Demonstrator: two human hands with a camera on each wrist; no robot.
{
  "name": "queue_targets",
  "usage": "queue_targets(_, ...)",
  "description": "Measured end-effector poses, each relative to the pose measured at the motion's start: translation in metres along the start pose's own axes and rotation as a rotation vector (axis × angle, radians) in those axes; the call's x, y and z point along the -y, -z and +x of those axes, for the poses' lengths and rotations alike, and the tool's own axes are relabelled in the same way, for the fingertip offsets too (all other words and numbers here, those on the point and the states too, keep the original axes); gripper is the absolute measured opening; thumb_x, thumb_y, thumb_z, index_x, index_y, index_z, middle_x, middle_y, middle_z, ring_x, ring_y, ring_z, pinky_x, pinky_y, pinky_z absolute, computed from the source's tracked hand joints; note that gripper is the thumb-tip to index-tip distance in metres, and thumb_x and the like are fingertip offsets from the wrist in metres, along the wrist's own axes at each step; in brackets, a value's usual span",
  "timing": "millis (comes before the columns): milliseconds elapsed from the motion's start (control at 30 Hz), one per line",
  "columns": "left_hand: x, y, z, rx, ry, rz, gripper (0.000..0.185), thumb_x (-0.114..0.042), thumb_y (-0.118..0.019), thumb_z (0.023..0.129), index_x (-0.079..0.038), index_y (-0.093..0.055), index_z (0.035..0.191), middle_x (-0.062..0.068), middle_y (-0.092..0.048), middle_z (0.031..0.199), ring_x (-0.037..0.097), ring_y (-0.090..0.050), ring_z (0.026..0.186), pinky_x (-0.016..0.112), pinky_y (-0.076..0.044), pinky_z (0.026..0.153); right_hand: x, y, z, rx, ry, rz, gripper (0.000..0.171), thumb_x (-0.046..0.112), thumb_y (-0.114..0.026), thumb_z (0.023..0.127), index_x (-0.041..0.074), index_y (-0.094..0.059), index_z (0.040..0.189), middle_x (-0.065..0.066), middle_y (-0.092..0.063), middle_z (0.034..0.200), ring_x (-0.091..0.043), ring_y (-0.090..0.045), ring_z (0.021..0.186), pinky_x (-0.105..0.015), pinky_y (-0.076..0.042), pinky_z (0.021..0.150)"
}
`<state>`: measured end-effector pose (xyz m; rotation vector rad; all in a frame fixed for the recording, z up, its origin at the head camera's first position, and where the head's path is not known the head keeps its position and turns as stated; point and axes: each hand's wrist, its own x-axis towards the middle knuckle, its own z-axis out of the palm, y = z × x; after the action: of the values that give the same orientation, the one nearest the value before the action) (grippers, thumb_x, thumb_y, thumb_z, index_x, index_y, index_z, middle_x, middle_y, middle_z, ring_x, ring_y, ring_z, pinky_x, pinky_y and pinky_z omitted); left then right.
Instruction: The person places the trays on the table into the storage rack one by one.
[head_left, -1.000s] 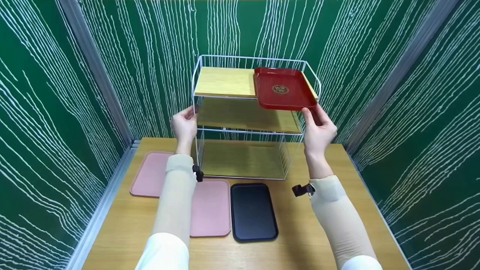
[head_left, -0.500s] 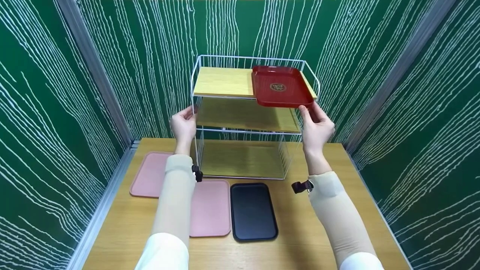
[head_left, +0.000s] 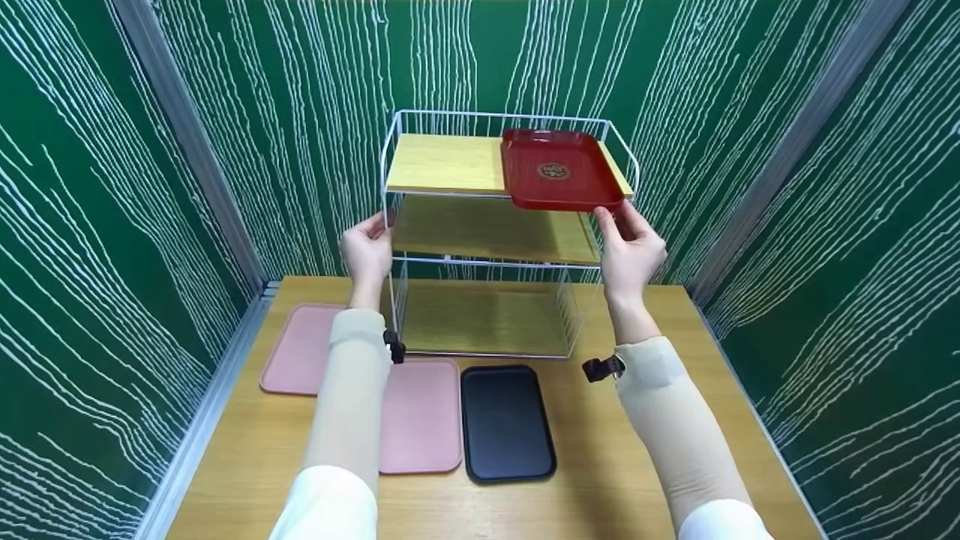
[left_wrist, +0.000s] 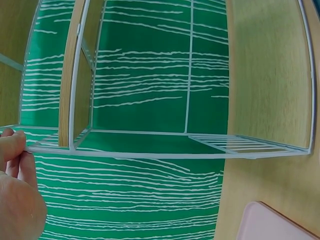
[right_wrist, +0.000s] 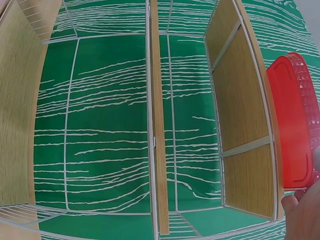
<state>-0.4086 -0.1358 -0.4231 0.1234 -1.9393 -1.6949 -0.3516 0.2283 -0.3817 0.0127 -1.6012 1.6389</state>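
Note:
A red tray (head_left: 562,169) with a round gold emblem lies over the right part of the top shelf, its near edge jutting past the shelf front. My right hand (head_left: 632,251) pinches its near right corner, thumb on the near side. In the right wrist view the red tray (right_wrist: 292,125) shows its underside beside the top board. My left hand (head_left: 367,251) grips the left front upright of the white wire rack (head_left: 495,264), just above the middle shelf; in the left wrist view its fingers (left_wrist: 19,142) pinch the wire.
The rack has three wooden shelves and stands on a wooden table (head_left: 637,450). In front lie a black tray (head_left: 508,424) and a pink tray (head_left: 421,416); another pink tray (head_left: 300,349) lies at the left, partly behind my left arm. Green walls with white lines surround the table.
My right hand has moved the red tray slightly back and to the left over the top shelf. The left hand keeps its hold on the upright.

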Motion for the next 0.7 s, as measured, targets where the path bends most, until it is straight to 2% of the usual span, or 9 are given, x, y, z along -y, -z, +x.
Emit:
queue_targets(167, 0.001, -0.001, 0.0, 0.002, -0.002, 0.005, 0.025, 0.002, -0.074, 0.098, -0.001, -0.079, 0.123, 0.016, -0.078, 0.119, 0.027, -0.076, 0.111, 0.03, -0.061, 0.096, 0.002, -0.001, 0.0, 0.006, 0.019, -0.005, 0.038, 0.015, -0.087, 0.092, 0.006, -0.079, 0.128, -0.011, -0.078, 0.121, -0.02, -0.075, 0.103, -0.028, -0.063, 0.092)
queue_targets(267, 0.0, 0.0, 0.0, 0.007, 0.0, -0.002, 0.025, 0.0, -0.075, 0.099, -0.001, -0.079, 0.123, 0.016, -0.078, 0.119, 0.025, -0.076, 0.111, 0.03, -0.062, 0.095, 0.013, -0.004, -0.003, 0.0, 0.019, -0.034, 0.037, 0.011, -0.085, 0.094, 0.001, -0.077, 0.128, -0.014, -0.078, 0.122, -0.02, -0.076, 0.103, -0.028, -0.063, 0.092)
queue_targets(500, 0.001, 0.0, 0.0, 0.015, 0.008, -0.015, 0.029, 0.004, -0.075, 0.097, 0.001, -0.077, 0.126, 0.017, -0.077, 0.122, 0.026, -0.075, 0.113, 0.031, -0.062, 0.096, 0.006, -0.005, -0.001, -0.008, 0.018, -0.064, 0.037, 0.018, -0.087, 0.093, 0.008, -0.079, 0.127, -0.01, -0.079, 0.12, -0.017, -0.076, 0.102, -0.026, -0.063, 0.091)
queue_targets(700, 0.0, 0.0, 0.0, 0.02, 0.017, -0.012, 0.028, 0.002, -0.076, 0.097, 0.0, -0.078, 0.125, 0.016, -0.078, 0.121, 0.026, -0.075, 0.112, 0.03, -0.062, 0.096, 0.024, -0.009, -0.007, -0.02, 0.029, -0.078, 0.036, 0.008, -0.084, 0.094, -0.003, -0.076, 0.127, -0.017, -0.077, 0.121, -0.018, -0.075, 0.098, -0.024, -0.062, 0.088)
